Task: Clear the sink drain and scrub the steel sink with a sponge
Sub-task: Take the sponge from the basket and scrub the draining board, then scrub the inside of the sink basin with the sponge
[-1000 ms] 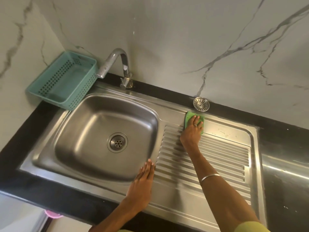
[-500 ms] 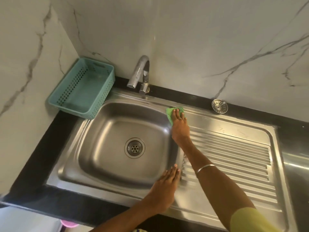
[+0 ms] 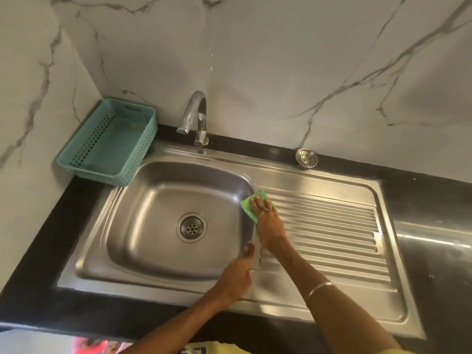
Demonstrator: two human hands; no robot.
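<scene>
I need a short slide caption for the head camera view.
Right hand presses a green sponge on the steel sink rim beside the drainboard; left hand rests nearby.

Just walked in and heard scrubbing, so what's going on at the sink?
A person is cleaning the steel sink. The right hand presses a green sponge flat against the rim between the basin and the ribbed drainboard. The left hand rests on the sink's front edge. The drain strainer sits out on the black counter by the wall, leaving the drain uncovered.

A teal basket (image 3: pixel 107 144) sits on the black counter (image 3: pixel 429 200).
</scene>
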